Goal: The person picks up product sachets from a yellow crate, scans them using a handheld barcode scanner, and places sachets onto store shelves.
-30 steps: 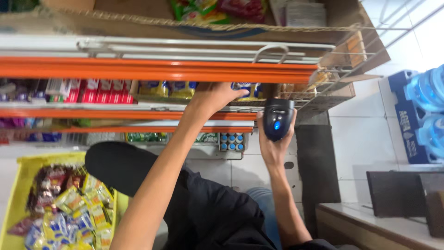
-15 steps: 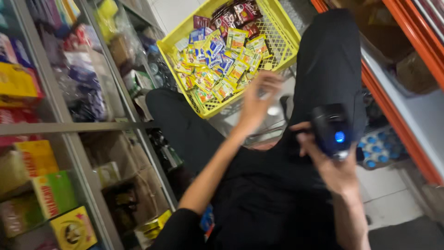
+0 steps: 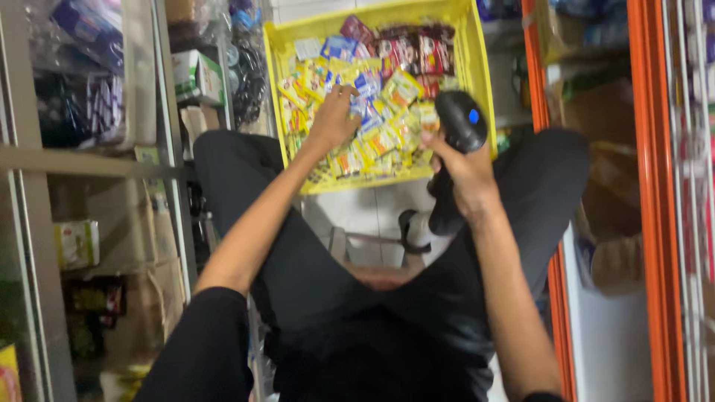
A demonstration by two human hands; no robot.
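The person is wearing a black short-sleeved top, its sleeves ending near the elbows and leaving both forearms bare. They are also wearing black trousers covering both legs to the knees and beyond. The left hand point(image 3: 335, 119) and right hand point(image 3: 465, 175) are showing no gloves, rings or watch.

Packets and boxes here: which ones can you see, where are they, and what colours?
Small packets: piled in the yellow crate, under the left hand; yellow, blue and white.
Dark red packets: far end of the crate; flat.
White box: left shelf; boxy, with green.
Pale carton: lower left shelf; squarish.
Scanner: in the right hand; black, blue light.
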